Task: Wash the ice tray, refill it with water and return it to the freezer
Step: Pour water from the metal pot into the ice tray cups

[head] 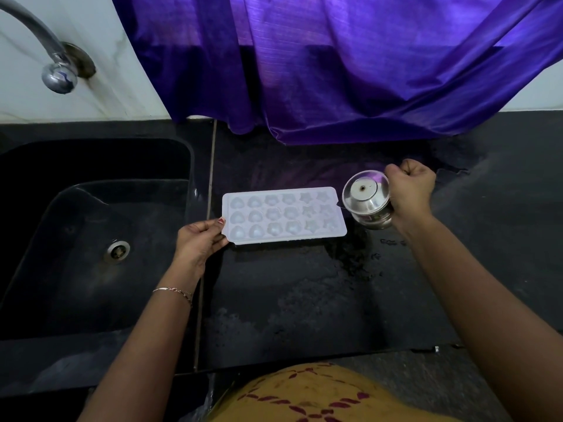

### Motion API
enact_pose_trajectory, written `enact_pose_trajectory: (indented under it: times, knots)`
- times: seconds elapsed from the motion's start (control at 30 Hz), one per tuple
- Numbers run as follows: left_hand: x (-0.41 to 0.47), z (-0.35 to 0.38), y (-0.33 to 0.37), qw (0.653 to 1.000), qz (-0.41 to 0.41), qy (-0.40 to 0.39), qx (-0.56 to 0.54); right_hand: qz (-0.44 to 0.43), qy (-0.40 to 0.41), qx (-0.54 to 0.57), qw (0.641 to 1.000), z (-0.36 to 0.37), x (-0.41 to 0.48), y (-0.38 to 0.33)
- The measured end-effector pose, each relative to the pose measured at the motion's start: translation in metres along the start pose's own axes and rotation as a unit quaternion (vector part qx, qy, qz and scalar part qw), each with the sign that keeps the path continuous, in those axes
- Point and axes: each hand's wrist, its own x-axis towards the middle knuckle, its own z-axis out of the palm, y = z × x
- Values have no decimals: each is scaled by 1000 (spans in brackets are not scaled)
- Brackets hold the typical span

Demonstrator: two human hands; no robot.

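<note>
Two hands work over the black stone tabletop (pixel 304 300). The white plastic ice tray (pixel 283 216), with heart, flower and star cells, lies flat near the tabletop's left edge, just beside the black sink (pixel 61 269). The left grip (pixel 198 242) pinches the tray's left short end, thumb on top. The right grip (pixel 411 190) is curled round a small shiny steel pot (pixel 367 197), tilted towards the tray's right short end and just beside it. Wet patches shine on the tabletop in front of the tray. A purple cloth (pixel 335 71) hangs over the back edge.
</note>
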Motion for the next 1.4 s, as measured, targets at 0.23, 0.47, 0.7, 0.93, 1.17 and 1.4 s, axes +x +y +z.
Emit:
enact_pose_trajectory:
  times: [0.23,0.47,0.7,0.93,1.17,1.4]
  knots:
    - [1,0,0,1000,0,1,7,-7,-23,3,1000,11,-10,-7]
    - [1,0,-1,1000,0,2,7,-52,-50,-32,997,21,-14,-8]
    - [0,0,0,1000,0,1,6,-95,-75,-67,990,24,-14,-9]
    - [-1,-1,1,1000,-4,1,10,-107,-75,-81,988,24,-10,-9]
    - [-3,0,2,1000,2,1,11,-106,-77,-82,988,24,-8,-10]
    - [-5,1,3,1000,0,-3,9,-101,-80,-76,989,25,-6,-15]
